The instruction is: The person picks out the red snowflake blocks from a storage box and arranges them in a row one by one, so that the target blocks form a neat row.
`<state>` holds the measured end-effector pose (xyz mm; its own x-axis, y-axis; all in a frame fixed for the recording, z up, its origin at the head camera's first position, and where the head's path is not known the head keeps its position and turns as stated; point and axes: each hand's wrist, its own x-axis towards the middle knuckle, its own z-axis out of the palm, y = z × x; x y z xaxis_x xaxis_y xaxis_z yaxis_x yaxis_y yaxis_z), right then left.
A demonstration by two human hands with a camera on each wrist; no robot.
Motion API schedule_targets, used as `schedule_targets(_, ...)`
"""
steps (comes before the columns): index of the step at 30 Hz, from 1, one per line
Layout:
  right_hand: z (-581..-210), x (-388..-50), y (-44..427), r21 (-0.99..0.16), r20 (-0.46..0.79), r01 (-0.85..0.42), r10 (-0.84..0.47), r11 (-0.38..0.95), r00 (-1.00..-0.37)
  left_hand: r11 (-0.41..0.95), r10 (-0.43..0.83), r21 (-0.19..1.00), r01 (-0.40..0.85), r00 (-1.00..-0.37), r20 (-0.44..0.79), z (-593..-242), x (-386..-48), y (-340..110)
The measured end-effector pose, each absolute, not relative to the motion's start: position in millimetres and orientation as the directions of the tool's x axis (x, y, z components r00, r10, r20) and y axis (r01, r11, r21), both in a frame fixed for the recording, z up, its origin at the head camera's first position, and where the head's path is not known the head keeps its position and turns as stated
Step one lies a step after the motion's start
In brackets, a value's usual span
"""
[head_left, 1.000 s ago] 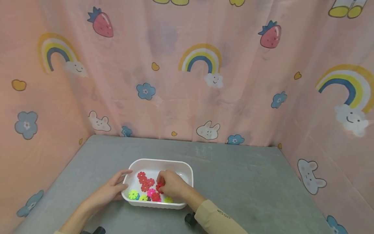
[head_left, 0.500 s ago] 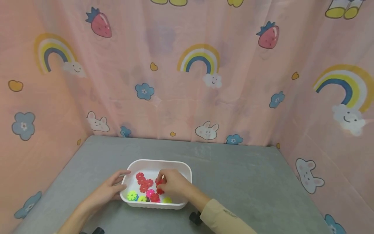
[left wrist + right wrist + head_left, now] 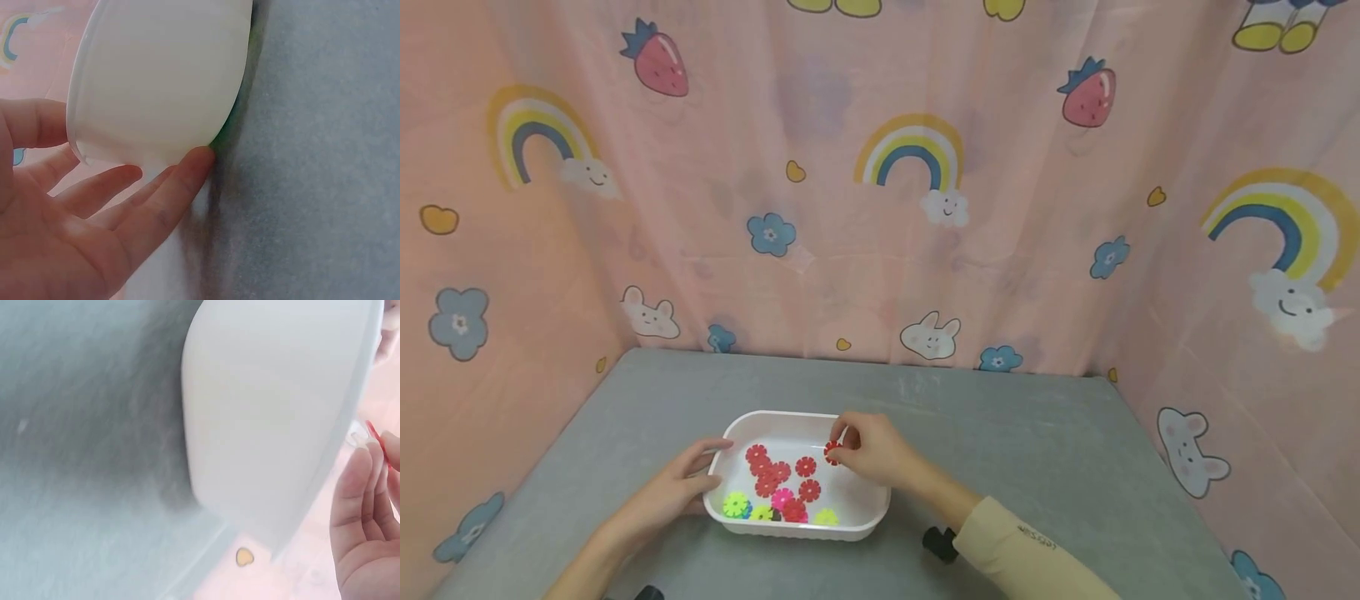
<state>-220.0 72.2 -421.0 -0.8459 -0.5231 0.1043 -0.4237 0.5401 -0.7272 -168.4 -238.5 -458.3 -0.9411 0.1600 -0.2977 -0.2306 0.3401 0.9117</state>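
A white plastic tray (image 3: 756, 527) stands on the grey table with several flower-shaped notched discs in it. My left hand (image 3: 673, 483) rests against the tray's left end, its fingers fairly straight, one fingertip at the rim and another low on the outer wall in the left wrist view. Between thumb and fingers, my right hand (image 3: 876, 450) pinches a red notched disc (image 3: 831, 452) above the tray's right part. Two red discs, an upper one (image 3: 806, 467) and a lower one (image 3: 809, 490), lie apart left of that hand.
Red discs (image 3: 767, 483) form a cluster on the tray's left. Yellow-green (image 3: 736, 504), pink (image 3: 782, 498) and other discs lie along its near side. Grey tabletop (image 3: 1015, 467) extends right, and a pink patterned curtain (image 3: 850, 283) surrounds the table's back and sides.
My right hand has moved right and upward with a red disc, uncovering two red discs lying in the tray. My left hand has stayed at the tray's end.
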Motion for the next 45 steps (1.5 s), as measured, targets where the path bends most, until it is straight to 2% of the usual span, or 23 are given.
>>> schedule_targets(8, -420, -228, 95, -0.746, 0.161, -0.383, -0.411, 0.545, -0.897, 0.312, 0.218, 0.920, -0.238, -0.924, -0.313, -459, -170, -239)
schedule_targets(16, -421, -241, 114, -0.777, 0.195, -0.317, -0.270, 0.544, -0.943, 0.306, 0.221, 0.920, -0.244, -0.922, -0.318, -460, -168, -239)
schedule_targets(32, -433, -269, 138, -0.815, 0.169, -0.221, -0.145, 0.536, -0.975, 0.290, 0.220, 0.924, -0.250, -0.922, -0.318, -462, -169, -240)
schedule_targets(45, -455, -285, 146, -0.818, 0.079, -0.104, -0.070, 0.566, -0.994, 0.291, 0.217, 0.922, -0.255, -0.921, -0.323, -461, -169, -239)
